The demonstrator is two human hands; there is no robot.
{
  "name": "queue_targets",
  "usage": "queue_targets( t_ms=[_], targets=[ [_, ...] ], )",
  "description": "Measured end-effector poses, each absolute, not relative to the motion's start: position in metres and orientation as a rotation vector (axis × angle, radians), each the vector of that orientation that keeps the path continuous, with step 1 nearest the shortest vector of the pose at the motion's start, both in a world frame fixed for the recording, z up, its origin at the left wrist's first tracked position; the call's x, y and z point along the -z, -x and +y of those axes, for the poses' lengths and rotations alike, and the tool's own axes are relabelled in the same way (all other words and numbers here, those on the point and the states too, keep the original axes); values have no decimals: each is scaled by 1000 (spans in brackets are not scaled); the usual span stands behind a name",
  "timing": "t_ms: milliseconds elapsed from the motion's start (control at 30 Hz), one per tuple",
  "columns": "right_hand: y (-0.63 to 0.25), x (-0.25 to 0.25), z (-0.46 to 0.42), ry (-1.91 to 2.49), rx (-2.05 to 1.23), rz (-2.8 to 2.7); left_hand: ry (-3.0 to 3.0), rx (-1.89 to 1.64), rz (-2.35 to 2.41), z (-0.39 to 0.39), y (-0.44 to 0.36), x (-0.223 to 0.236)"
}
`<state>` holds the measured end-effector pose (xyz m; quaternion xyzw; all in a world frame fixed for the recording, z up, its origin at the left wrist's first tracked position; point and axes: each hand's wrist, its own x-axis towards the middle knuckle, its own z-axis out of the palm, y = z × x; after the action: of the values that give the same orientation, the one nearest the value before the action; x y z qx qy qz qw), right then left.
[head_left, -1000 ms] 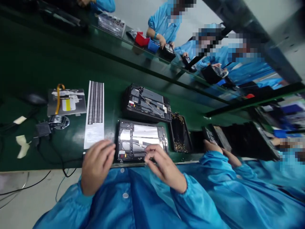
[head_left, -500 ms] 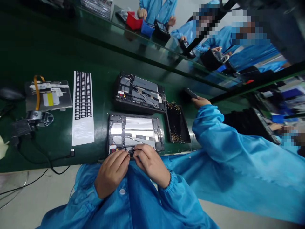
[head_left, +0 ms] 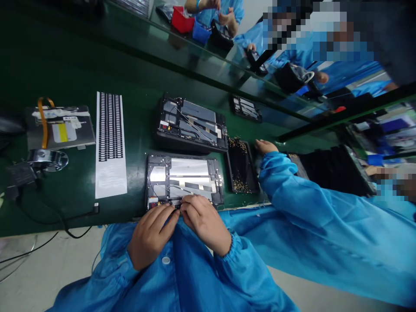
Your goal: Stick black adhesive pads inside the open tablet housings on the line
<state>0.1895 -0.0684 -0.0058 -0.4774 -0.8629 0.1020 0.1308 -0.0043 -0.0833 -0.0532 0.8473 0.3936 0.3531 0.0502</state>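
An opened tablet (head_left: 188, 167) lies flat at the bench's front edge, its silver battery area and thin cables showing. Both my hands rest at its near edge, fingertips close together. My left hand (head_left: 153, 232) has its fingers pressed together at the lower edge, beside a small red-and-white part. My right hand (head_left: 204, 223) is curled, thumb and fingers pinched at the same edge. Whatever lies between the fingertips is too small and covered to make out. Just behind sits a second opened tablet (head_left: 191, 121), on top of a dark block or stack.
A black tray (head_left: 242, 169) of small brass-coloured screws stands to the right, near a co-worker's hand (head_left: 266, 146). Behind it lies a smaller opened device (head_left: 246, 108). To the left are a sticker sheet (head_left: 110, 143), a metal panel with an orange ribbon cable (head_left: 60, 128) and a black cable (head_left: 95, 208).
The co-worker's hand on the right has let go of the dark device, which now lies at the back, and has drawn back toward the tray. My hands have barely moved.
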Motion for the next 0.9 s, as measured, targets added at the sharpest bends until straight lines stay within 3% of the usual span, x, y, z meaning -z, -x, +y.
queue_targets(
  t_ms=[900],
  targets=[
    [-192, 4, -65, 1331, -301, -2485, -2593, -1096, 1197, -82, 0, 55]
  ],
)
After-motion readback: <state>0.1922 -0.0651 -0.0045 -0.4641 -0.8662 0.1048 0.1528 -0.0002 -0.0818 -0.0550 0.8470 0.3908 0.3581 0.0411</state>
